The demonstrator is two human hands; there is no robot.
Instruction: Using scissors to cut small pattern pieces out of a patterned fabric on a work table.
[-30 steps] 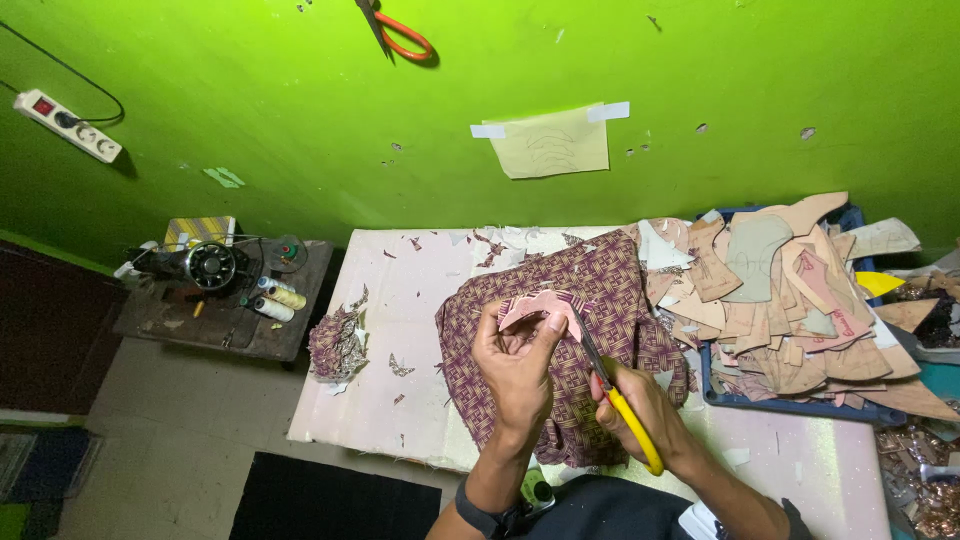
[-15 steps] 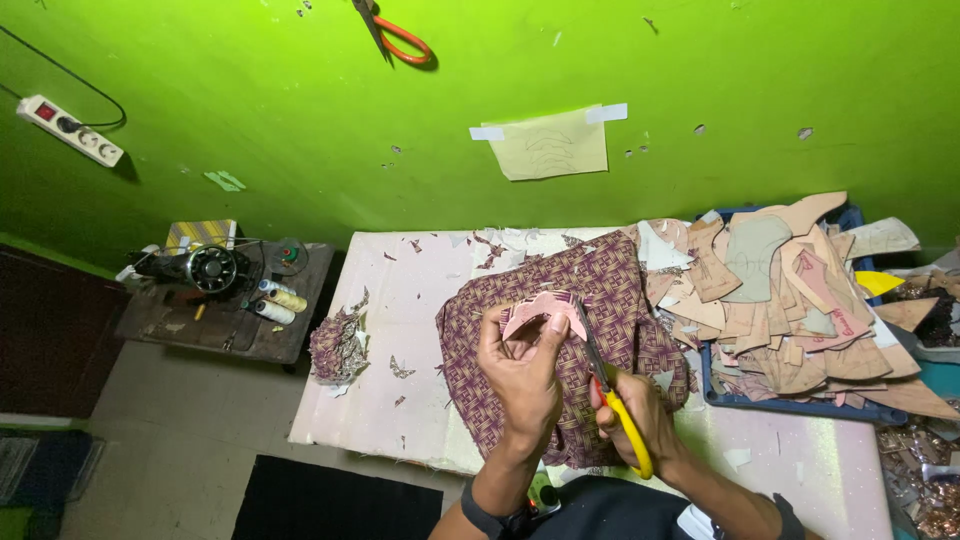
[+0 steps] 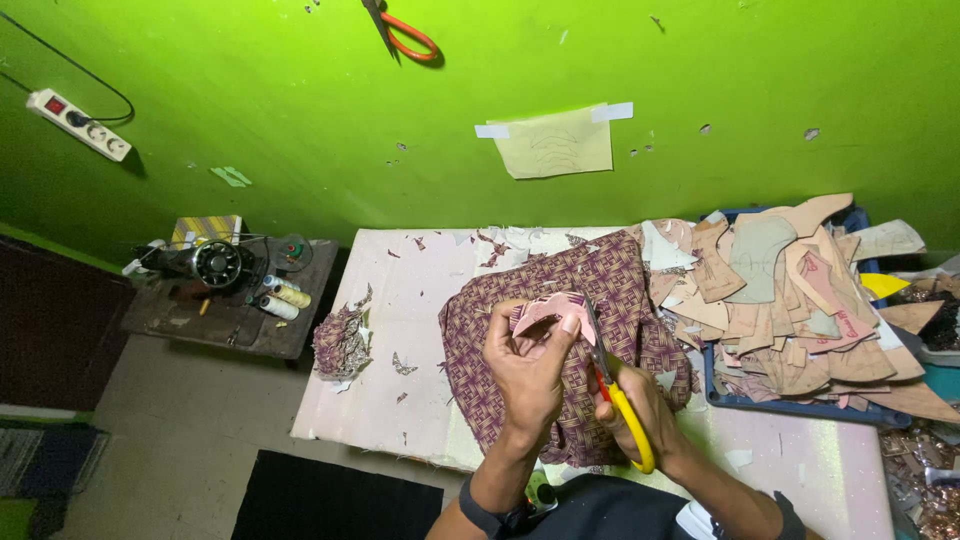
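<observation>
left hand (image 3: 528, 362) pinches pink piece (image 3: 545, 310) above cloth (image 3: 600, 300) | right hand (image 3: 640, 410) grips scissors (image 3: 612, 392), blades just right of piece, pointing away

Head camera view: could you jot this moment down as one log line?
left hand: holds pink cut-out | right hand: yellow scissors, blades at cut-out | beneath: patterned cloth on table | right: pile of paper patterns

Black band on left wrist (image 3: 487, 517)

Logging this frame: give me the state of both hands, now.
Left hand: closed on a pink cut piece.
Right hand: closed on yellow-handled scissors, blades at the piece.
</observation>
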